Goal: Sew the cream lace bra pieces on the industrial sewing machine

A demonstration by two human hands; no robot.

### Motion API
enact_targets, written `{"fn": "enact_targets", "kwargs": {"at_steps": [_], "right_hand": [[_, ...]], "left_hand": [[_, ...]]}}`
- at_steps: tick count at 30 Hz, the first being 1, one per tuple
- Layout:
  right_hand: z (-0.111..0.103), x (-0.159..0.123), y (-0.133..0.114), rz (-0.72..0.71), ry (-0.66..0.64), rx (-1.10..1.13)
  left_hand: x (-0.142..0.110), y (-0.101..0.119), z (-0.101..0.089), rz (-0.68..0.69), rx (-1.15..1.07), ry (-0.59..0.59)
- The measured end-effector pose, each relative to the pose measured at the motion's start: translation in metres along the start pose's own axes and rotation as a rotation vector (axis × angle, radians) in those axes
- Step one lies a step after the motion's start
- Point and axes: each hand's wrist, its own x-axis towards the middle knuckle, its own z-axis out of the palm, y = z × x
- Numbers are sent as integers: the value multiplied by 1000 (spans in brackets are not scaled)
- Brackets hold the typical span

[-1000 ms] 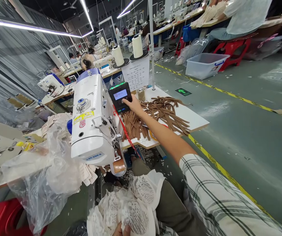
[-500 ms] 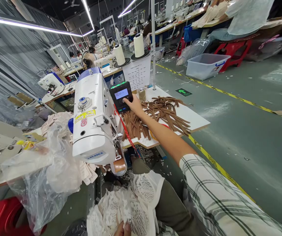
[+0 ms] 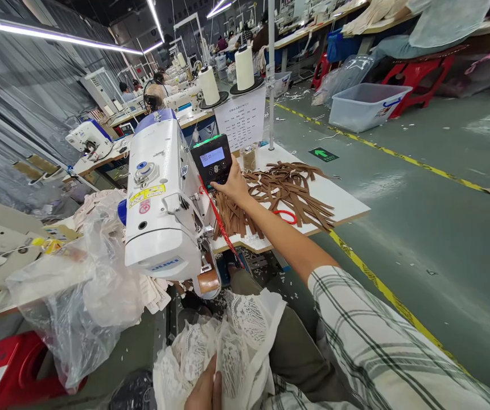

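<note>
My right hand [image 3: 229,185] reaches forward to the black control panel [image 3: 211,160] beside the white sewing machine [image 3: 159,199]; its fingers curl against the panel's lower edge. The panel's screen is lit. My left hand [image 3: 205,390] shows at the bottom edge, fingers pressed together on white lace fabric [image 3: 227,353] bunched in my lap. Several brown strips [image 3: 285,191] lie spread on the white table [image 3: 342,205] just beyond my right hand, with red-handled scissors [image 3: 286,216] among them.
A clear plastic bag [image 3: 78,302] of fabric hangs at the left beside a red stool [image 3: 9,376]. Thread cones [image 3: 245,67] and a printed sheet [image 3: 241,118] stand behind the panel. A plastic bin [image 3: 366,105], yellow floor lines and other people at machines lie beyond.
My right hand stays at the control panel. My left hand has risen further into view on the lace. The view has tilted slightly, revealing the red scissors by my forearm.
</note>
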Motion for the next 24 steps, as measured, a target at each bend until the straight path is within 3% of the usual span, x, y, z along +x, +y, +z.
{"fn": "enact_targets", "kwargs": {"at_steps": [5,10,13,20,22,24], "right_hand": [[4,-7,4,-37,17,-224],[4,-14,-4,27,-25,-376],[3,-21,-8,27,-13,-398],[5,-17,-3,75,-43,-304],[-9,-25,-11,66,-29,-250],[-35,-53,-28,5,-8,-163]], "left_hand": [[-1,29,-12,81,-63,19],[4,43,-5,438,89,85],[4,53,-4,542,167,84],[-2,76,-22,392,-45,-216],[-1,76,-27,372,-45,-249],[1,77,-31,397,-67,-295]]}}
